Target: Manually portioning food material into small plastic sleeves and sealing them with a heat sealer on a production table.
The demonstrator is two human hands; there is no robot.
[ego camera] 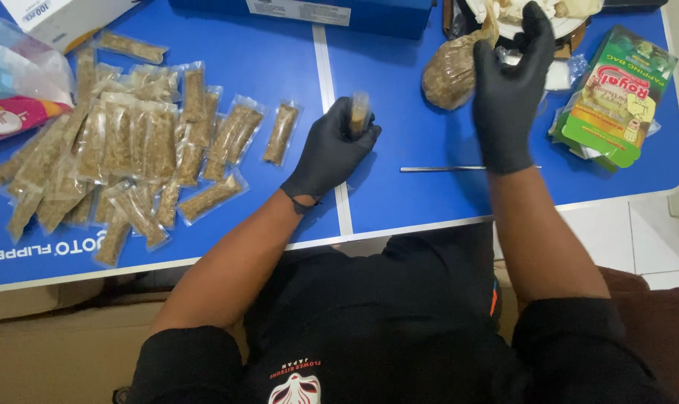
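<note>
Two glossy black-gloved hands (332, 150), crinkly sachet (360, 112)

Clear filled sachets (130, 150) heaped left; green pack (616, 97) far right; white box (63, 19) top-left; pink-white packet (14, 116) left edge

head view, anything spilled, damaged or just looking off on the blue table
No spill or damage shows. The filled sachets lie in a loose overlapping heap at all angles, not in rows. A thin metal rod lies alone near the right hand.
</note>
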